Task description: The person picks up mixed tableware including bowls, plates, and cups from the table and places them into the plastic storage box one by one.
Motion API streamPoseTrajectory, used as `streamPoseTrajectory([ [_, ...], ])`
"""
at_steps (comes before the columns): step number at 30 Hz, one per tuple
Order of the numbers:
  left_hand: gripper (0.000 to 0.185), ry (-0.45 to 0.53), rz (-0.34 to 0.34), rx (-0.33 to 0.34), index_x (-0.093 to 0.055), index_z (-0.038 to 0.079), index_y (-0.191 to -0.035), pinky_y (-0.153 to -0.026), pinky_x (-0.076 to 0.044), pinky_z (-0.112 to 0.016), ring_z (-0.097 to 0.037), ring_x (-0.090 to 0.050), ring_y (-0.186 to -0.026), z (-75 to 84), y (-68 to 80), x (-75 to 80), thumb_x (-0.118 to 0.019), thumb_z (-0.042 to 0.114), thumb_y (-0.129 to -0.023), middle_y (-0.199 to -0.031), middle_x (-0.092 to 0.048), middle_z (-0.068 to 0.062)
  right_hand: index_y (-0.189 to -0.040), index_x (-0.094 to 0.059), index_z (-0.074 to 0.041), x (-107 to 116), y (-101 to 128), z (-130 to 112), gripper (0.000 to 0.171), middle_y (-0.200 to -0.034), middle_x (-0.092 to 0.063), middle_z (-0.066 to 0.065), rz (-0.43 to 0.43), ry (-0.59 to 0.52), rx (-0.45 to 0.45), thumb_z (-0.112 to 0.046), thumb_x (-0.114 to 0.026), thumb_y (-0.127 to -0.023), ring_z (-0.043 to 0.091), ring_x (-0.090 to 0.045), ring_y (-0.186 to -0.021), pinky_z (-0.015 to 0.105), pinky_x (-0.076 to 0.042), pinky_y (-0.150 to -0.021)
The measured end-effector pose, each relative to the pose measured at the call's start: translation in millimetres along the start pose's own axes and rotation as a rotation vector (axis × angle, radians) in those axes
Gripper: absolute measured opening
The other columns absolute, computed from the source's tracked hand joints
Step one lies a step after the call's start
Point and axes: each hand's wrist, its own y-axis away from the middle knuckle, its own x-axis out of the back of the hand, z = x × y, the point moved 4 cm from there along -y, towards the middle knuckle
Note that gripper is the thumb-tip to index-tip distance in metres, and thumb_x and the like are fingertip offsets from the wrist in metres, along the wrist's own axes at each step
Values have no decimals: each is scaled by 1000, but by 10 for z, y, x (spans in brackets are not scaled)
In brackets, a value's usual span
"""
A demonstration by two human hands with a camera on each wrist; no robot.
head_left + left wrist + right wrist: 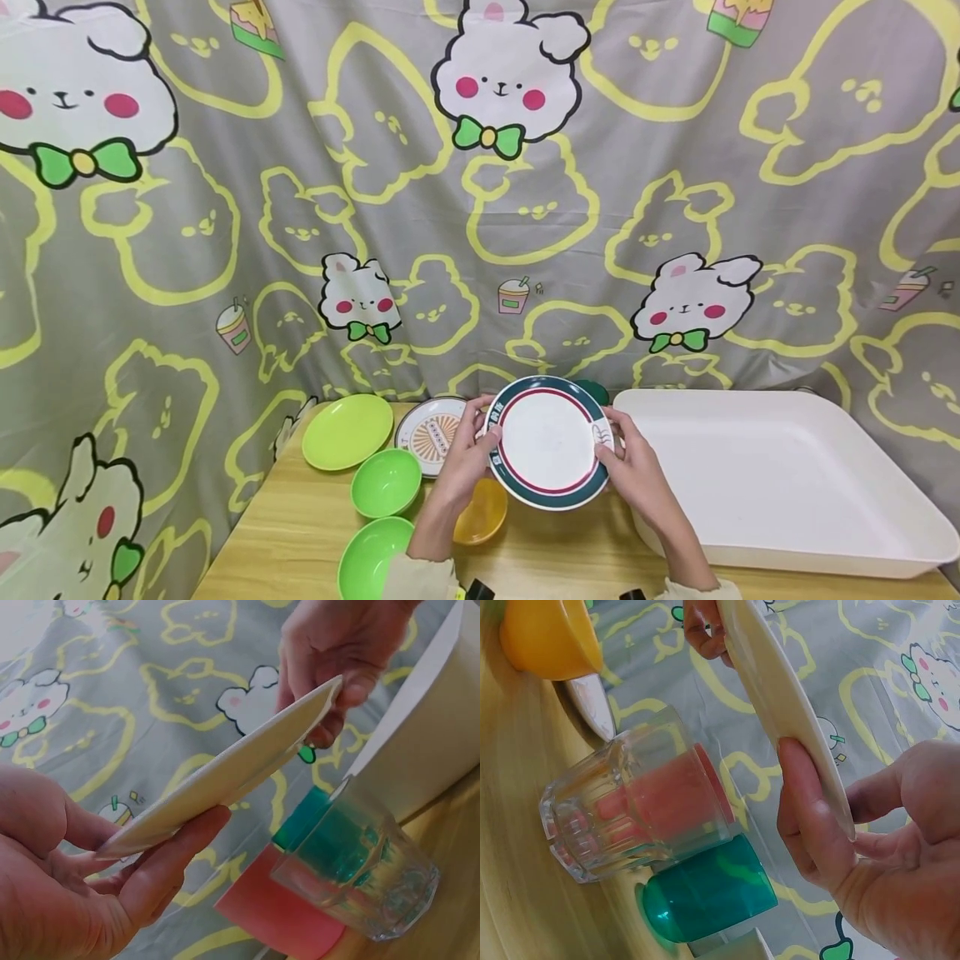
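Note:
Both hands hold up a white plate (550, 442) with a dark green and red rim, tilted toward me above the table. My left hand (467, 460) grips its left edge, thumb on the face and fingers (169, 859) underneath. My right hand (628, 467) grips the right edge the same way, its fingers (804, 817) behind the plate (780, 697). In the left wrist view the plate's pale underside (225, 776) runs between the two hands. Under the plate stand a clear glass (360, 862), a teal cup (705, 896) and a pink cup (277, 911).
A large white tray (780, 479) sits at the right on the wooden table (285, 533). At the left lie a lime plate (347, 431), a patterned plate (431, 433), two green bowls (386, 482) (369, 557) and an orange bowl (483, 512). A bunny-print cloth (480, 208) hangs behind.

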Motion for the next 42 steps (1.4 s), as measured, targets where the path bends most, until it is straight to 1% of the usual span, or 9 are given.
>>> streamPoseTrajectory([
  [2,41,-5,-12,-6,-39,12,-148,-52,-57,-31,-22,-66,-73,7,2,-5,-45,6,-108,-135,-55,-21,-155,-32,-5,9,10,-3,55,-144,-47,28,0,7,-15,-2,-52,-104,28,-66,-89,34,-59,-54],
  [11,39,-48,-63,-10,-43,7,-145,-54,-60,-33,-23,-66,-84,38,0,-6,-48,5,-106,-128,-61,-25,-155,-28,-11,57,42,-13,51,-138,-52,27,-17,33,-13,-8,-45,-108,31,-62,-93,34,-57,-54],
  [20,40,-43,-36,-12,-48,6,-142,-53,-60,-34,-22,-66,-81,21,-12,-15,-52,1,-102,-119,-66,-24,-156,-30,-8,120,71,-87,50,-147,-47,25,-6,110,35,-9,-45,-108,36,-61,-112,28,-56,-87],
  [23,41,-51,-44,-6,-48,7,-142,-54,-60,-33,-22,-67,-82,23,-8,-10,-55,1,-101,-118,-67,-22,-155,-32,-7,157,93,-153,49,-145,-49,28,0,112,62,-8,-46,-108,37,-63,-111,33,-59,-89],
  [26,43,-65,-62,-4,-49,8,-141,-57,-61,-32,-22,-68,-83,26,0,-11,-57,0,-99,-117,-67,-20,-155,-34,-6,213,128,-207,49,-139,-54,29,20,118,86,-7,-48,-107,38,-66,-107,36,-62,-83],
  [29,45,-70,-97,-8,-50,7,-141,-60,-62,-33,-21,-68,-83,38,13,-15,-60,-2,-98,-116,-67,-19,-153,-37,-4,265,168,-243,49,-132,-59,29,51,140,113,-6,-51,-107,35,-68,-101,32,-63,-78],
  [34,45,-72,-194,-14,-49,1,-142,-79,-63,-40,-26,-68,-96,53,31,-9,-61,-3,-99,-122,-64,-23,-152,-40,-3,349,230,-249,48,-129,-61,28,78,170,127,-6,-52,-106,35,-69,-99,33,-63,-76],
  [38,44,-120,-282,-22,-48,-4,-145,-99,-55,-49,-36,-63,-117,77,79,17,-59,4,-103,-135,-58,-26,-150,-44,-2,439,251,-263,46,-123,-64,26,116,242,173,-6,-54,-105,38,-67,-102,42,-63,-81],
  [42,43,-192,-305,-29,-49,-4,-145,-107,-50,-48,-37,-59,-124,93,126,66,-58,9,-105,-140,-55,-27,-146,-49,0,551,273,-278,43,-115,-66,25,162,327,215,-4,-55,-104,41,-66,-102,49,-61,-84],
])
